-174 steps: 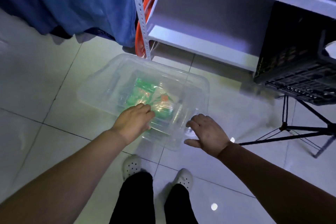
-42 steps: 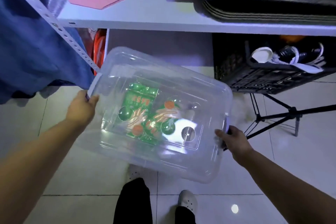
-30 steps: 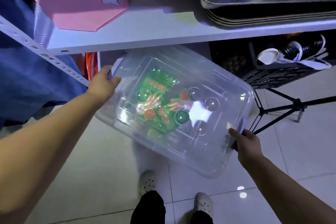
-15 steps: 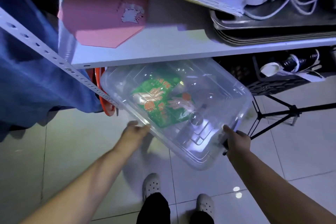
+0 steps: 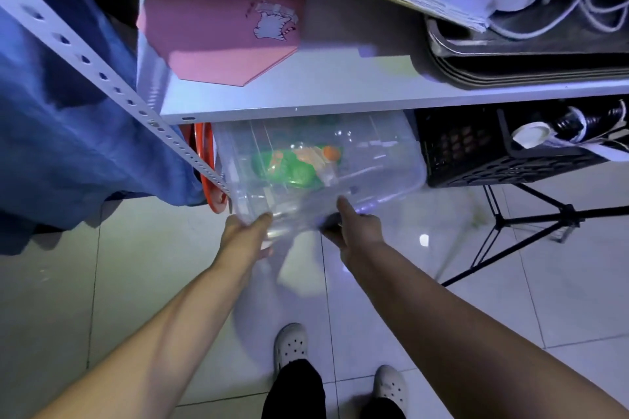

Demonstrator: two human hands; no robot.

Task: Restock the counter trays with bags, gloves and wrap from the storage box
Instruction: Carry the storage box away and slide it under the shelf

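Pushed further in, the box (image 5: pixel 316 167) now sits mostly under the shelf (image 5: pixel 326 88), green packets (image 5: pixel 292 168) inside; left hand (image 5: pixel 246 231) grips its near edge, thumb on top; right hand (image 5: pixel 357 231) presses that edge, forefinger out; black crate (image 5: pixel 476 153) just right of the box; tripod (image 5: pixel 531 228) beyond.

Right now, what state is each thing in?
storage box: lidded, partly under the shelf, near end sticking out.
green packets: inside the box.
left hand: grip on the box's near edge.
right hand: fingers against the near end.
black crate: beside the box.
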